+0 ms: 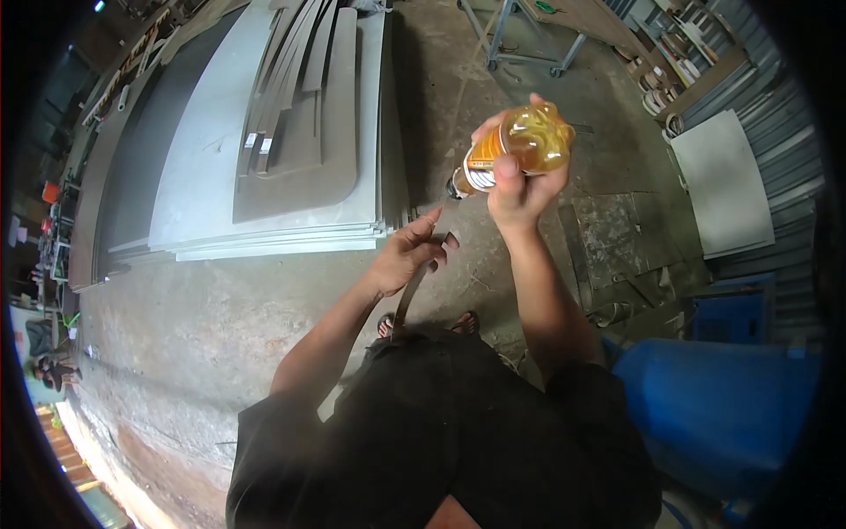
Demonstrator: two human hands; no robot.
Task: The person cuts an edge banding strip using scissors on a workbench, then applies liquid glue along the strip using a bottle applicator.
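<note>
My right hand (520, 189) is wrapped round a clear plastic bottle (539, 141) with an orange and white label and amber liquid inside. The bottle is tilted, its base up to the right and its dark-tipped neck pointing down to the left. Just below the neck, my left hand (416, 251) holds a thin, flat metal strip (407, 300) between thumb and fingers. The strip runs down toward my waist, and its upper end shows near the bottle's tip. Whether liquid is coming out, I cannot make out.
A stack of large metal sheets (211, 176) with loose strips (304, 62) on top lies ahead on the left. A wheeled metal-framed table (529, 35) stands at the back. To my right are a blue drum (714, 406) and a pale panel (727, 185) against a corrugated wall.
</note>
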